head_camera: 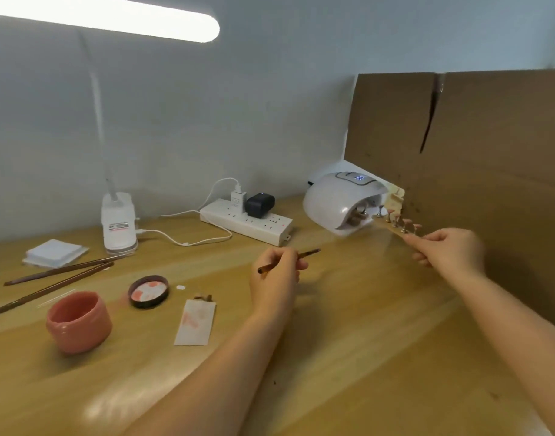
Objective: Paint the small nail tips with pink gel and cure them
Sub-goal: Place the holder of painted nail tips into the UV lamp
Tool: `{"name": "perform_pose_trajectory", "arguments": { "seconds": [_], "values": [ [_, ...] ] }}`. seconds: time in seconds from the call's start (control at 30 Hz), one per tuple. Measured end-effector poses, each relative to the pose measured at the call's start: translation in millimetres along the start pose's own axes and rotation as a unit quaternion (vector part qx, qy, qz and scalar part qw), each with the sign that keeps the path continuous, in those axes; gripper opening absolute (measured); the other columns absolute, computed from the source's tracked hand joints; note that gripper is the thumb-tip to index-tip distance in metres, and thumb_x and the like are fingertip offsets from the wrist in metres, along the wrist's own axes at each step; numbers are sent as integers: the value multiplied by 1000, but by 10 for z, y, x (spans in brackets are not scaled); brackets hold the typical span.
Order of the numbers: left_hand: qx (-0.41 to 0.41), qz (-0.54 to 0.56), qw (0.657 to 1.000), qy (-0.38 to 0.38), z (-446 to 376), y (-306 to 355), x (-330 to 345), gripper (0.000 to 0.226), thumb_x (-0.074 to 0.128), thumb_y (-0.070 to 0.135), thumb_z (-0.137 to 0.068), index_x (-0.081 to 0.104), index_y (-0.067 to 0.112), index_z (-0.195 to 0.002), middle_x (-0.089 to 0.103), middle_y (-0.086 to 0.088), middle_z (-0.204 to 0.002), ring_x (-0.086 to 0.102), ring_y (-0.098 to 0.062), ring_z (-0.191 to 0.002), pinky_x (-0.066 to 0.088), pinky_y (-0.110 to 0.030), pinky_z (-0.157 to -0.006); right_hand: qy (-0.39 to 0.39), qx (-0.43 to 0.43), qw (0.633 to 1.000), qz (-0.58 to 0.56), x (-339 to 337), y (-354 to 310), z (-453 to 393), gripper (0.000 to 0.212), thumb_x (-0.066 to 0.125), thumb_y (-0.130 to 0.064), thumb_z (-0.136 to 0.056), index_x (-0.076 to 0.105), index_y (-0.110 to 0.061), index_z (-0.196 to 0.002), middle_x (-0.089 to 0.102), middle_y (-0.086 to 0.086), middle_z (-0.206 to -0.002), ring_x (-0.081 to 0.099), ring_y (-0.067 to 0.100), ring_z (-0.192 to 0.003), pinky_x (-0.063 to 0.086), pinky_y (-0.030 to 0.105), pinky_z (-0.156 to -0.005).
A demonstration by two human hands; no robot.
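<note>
With the right hand (449,250) gripping the strip (396,229) of nail tips (399,220) at the lamp (339,202) mouth and the left hand (276,272) pinching the brush (288,261), she should slide it in level.

On the tabletop (348,309), the power strip (246,221) serves as the centre mark. Left of it stands the desk lamp base (119,225), with a stack of pads (54,253) and two brushes (59,272) farther left. Right of the strip sits the curing lamp (339,199), backed by a cardboard sheet (474,152). Before the strip lie a lid (148,291), a jar (78,322) and a paper strip (196,322). The left hand (276,278) holds a brush (288,261) before the strip; the right hand (449,250) holds a strip of nail tip stands (399,225) at the curing lamp's mouth.
</note>
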State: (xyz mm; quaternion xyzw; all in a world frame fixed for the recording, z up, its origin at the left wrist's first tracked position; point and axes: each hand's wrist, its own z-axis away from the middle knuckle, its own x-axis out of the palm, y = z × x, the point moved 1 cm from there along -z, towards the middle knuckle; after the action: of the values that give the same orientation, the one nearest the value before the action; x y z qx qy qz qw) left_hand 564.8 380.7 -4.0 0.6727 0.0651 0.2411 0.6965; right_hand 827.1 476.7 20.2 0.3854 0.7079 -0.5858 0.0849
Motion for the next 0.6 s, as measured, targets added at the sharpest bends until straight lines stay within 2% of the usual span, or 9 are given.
{"name": "perform_pose_trajectory", "arguments": {
  "seconds": [0.1, 0.23, 0.37, 0.47, 0.53, 0.6],
  "values": [
    [35, -23, 999, -18, -1, -72, -27, 15, 58, 18, -89, 69, 17, -80, 73, 1, -70, 56, -10, -63, 49, -28, -67, 27, 30, 999, 6, 182, 80, -182, 33, 77, -39, -76, 68, -12, -59, 68, 3, -55, 66, 13, -57, 56, 33, -71],
    [47, -41, 998, -13, -14, -85, -36, 17, 58, 17, -90, 69, 19, -77, 73, 1, -72, 57, -11, -68, 49, -30, -72, 43, 35, 998, 31, 426, 121, -406, 36, 75, -42, -76, 67, -13, -56, 65, 2, -50, 64, 14, -54, 53, 28, -63],
    [53, -49, 997, 4, -35, -86, -34, 20, 59, 18, -90, 67, 21, -71, 72, 2, -72, 57, -1, -62, 44, -26, -67, 48, 24, 997, 53, 610, 167, -589, 37, 73, -42, -77, 67, -13, -55, 66, 6, -53, 66, 23, -62, 55, 35, -72],
    [51, -54, 997, 3, -42, -103, -17, 20, 59, 20, -90, 67, 20, -72, 72, 3, -71, 55, 3, -57, 41, -25, -64, 48, 15, 997, 65, 742, 189, -687, 43, 72, -48, -76, 69, -9, -59, 66, 9, -57, 65, 27, -63, 54, 36, -67],
    [51, -51, 997, 9, -46, -113, -12, 19, 59, 20, -90, 66, 19, -72, 72, 3, -71, 54, 3, -56, 41, -24, -62, 47, 8, 996, 76, 801, 184, -770, 45, 70, -49, -77, 68, -7, -58, 64, 11, -56, 63, 28, -60, 51, 32, -61],
    [52, -48, 997, 12, -51, -124, -8, 19, 59, 19, -89, 66, 19, -71, 72, 2, -71, 54, 1, -57, 42, -25, -63, 39, 13, 996, 84, 843, 174, -865, 45, 71, -47, -77, 68, -6, -58, 64, 13, -57, 62, 30, -61, 50, 33, -60]
  ]
}}
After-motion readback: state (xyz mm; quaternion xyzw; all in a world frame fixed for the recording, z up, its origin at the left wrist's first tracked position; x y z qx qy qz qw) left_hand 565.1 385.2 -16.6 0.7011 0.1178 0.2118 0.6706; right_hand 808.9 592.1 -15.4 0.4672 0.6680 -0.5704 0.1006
